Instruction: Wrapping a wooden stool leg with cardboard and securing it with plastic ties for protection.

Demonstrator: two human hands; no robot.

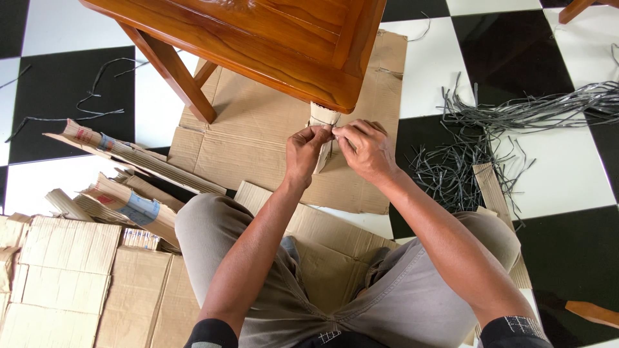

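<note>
Two knees (213,225) nearest; two hands, left (306,151), right (367,151), pinching one cardboard-wrapped table leg (322,119)

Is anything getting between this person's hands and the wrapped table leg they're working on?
Nothing visible does. The left hand and right hand both already rest on the cardboard wrap around the table leg, fingertips meeting at its front.

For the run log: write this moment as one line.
left hand: pinching cardboard wrap on table leg | right hand: pinching same wrap | floor: flattened cardboard, grey straps
</note>
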